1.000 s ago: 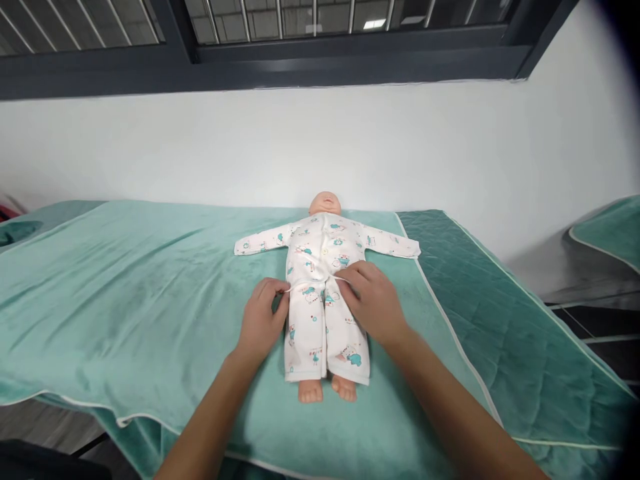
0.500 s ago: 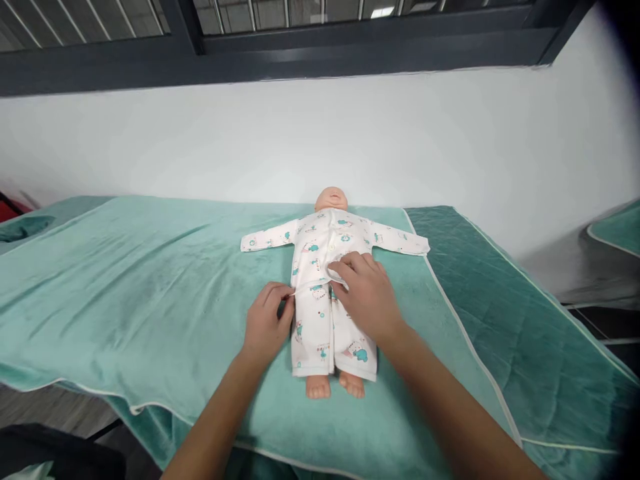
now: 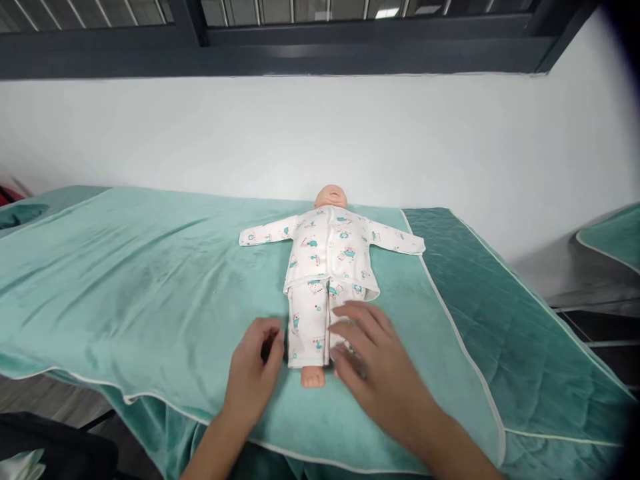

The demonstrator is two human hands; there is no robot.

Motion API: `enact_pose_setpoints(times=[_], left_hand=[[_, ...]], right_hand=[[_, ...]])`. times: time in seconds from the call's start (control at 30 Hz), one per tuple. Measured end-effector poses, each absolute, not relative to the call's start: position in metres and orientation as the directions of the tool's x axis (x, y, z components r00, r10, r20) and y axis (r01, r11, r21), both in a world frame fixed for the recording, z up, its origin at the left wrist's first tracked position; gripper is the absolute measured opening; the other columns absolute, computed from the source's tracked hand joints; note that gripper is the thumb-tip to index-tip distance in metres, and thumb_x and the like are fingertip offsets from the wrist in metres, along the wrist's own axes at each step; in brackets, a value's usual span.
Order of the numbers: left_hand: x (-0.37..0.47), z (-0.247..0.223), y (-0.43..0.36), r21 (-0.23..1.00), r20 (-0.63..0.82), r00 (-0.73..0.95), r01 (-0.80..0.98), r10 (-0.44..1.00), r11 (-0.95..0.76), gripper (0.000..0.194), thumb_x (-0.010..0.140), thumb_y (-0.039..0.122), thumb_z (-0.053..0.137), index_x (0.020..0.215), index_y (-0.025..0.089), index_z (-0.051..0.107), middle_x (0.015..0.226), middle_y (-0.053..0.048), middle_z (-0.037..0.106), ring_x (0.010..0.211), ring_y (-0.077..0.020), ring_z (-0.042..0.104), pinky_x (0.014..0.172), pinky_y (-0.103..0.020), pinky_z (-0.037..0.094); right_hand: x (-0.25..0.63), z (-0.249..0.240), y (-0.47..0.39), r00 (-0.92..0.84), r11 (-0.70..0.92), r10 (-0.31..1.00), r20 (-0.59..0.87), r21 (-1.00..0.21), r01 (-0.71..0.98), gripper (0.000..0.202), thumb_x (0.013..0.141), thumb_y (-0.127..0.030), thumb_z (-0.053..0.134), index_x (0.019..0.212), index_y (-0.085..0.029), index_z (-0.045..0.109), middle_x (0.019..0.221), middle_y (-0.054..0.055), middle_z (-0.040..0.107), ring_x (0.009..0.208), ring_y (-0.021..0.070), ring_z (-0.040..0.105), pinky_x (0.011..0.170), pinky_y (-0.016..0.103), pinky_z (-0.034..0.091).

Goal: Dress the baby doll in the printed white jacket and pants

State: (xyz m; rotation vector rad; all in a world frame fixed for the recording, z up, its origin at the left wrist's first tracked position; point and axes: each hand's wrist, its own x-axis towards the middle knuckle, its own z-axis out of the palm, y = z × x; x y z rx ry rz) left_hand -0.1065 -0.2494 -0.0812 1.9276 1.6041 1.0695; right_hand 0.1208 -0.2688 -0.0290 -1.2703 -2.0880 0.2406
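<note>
A baby doll [image 3: 331, 196] lies on its back, its head toward the wall and its arms spread sideways. It is dressed in a white printed shirt [image 3: 310, 248] and matching trousers [image 3: 303, 330]. The shirt's hem lies flat over the top of the trousers. To the left of the trouser leg is my left hand [image 3: 253, 373], empty, with its fingers loosely bent and a gap inside the thumb. My right hand [image 3: 383, 373], fingers apart and holding nothing, hovers over the other trouser leg and hides that foot. One bare foot [image 3: 313, 377] shows.
A light green sheet [image 3: 150, 280] with a pale edge covers the bed under the doll. Darker quilted fabric [image 3: 510, 320] shows on the right. Behind stands a white wall [image 3: 250, 133] below a dark window frame [image 3: 350, 53]. A black object [image 3: 55, 443] is at the lower left.
Both my hands have let go of the shirt's hem and drawn back toward me, to the doll's lower legs. The hem now lies spread over the trousers.
</note>
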Motion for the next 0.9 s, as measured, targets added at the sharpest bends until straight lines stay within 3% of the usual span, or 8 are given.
enact_pose_setpoints(times=[0.2,0.4,0.6,0.73,0.83,0.9], left_hand=[[-0.101,-0.090,-0.289,0.649,0.309,0.203,0.669,0.929,-0.362,0.023,0.090,0.022,0.055,0.113,0.024,0.054,0.102,-0.002,0.061,0.088,-0.0171,0.058,0.079,-0.031,0.047],[-0.093,-0.086,-0.289,0.725,0.296,0.141,0.611,0.945,-0.319,0.007,0.095,0.024,0.048,0.096,0.022,0.055,0.092,-0.002,0.060,0.083,-0.0162,0.057,0.074,-0.029,0.046],[-0.094,-0.087,-0.302,0.772,0.350,-0.006,0.568,0.937,-0.285,0.002,0.094,0.023,0.052,0.095,0.022,0.053,0.089,-0.001,0.058,0.079,-0.0148,0.056,0.070,-0.027,0.047],[-0.091,-0.087,-0.307,0.687,0.463,0.013,0.626,0.886,-0.369,0.017,0.092,0.018,0.053,0.108,0.022,0.052,0.106,-0.005,0.058,0.098,-0.0180,0.057,0.083,-0.032,0.050],[-0.081,-0.076,-0.307,0.563,0.585,0.141,0.639,0.799,-0.525,0.033,0.089,0.012,0.053,0.121,0.021,0.050,0.125,-0.010,0.053,0.119,-0.0223,0.051,0.099,-0.041,0.046],[-0.071,-0.067,-0.306,0.490,0.588,0.242,0.653,0.772,-0.578,0.038,0.088,0.008,0.053,0.123,0.021,0.050,0.132,-0.012,0.051,0.128,-0.0248,0.045,0.104,-0.045,0.044]], right_hand=[[0.100,-0.041,-0.299,-0.269,0.445,0.862,0.430,-0.387,0.808,0.013,0.089,-0.019,0.056,0.100,-0.023,0.060,0.142,0.005,0.052,0.140,0.0294,0.035,0.115,0.058,0.026],[0.086,-0.048,-0.291,-0.251,0.431,0.847,0.469,-0.328,0.841,0.014,0.092,-0.015,0.050,0.097,-0.021,0.061,0.142,0.006,0.053,0.141,0.0288,0.035,0.116,0.060,0.023],[0.091,-0.040,-0.300,-0.318,0.554,0.775,0.546,-0.345,0.757,0.017,0.091,-0.015,0.053,0.103,-0.023,0.062,0.132,0.004,0.058,0.135,0.0254,0.042,0.118,0.056,0.024],[0.105,-0.049,-0.310,-0.278,0.545,0.792,0.544,-0.425,0.723,0.026,0.092,-0.010,0.051,0.112,-0.024,0.058,0.134,0.007,0.053,0.135,0.0252,0.041,0.115,0.054,0.031],[0.119,-0.065,-0.317,-0.107,0.452,0.835,0.539,-0.563,0.692,0.035,0.094,-0.010,0.047,0.125,-0.024,0.052,0.136,0.010,0.050,0.130,0.0221,0.045,0.107,0.045,0.044],[0.127,-0.076,-0.320,0.014,0.363,0.861,0.508,-0.633,0.683,0.036,0.094,-0.012,0.047,0.128,-0.024,0.049,0.133,0.011,0.051,0.125,0.0213,0.049,0.101,0.041,0.049]])
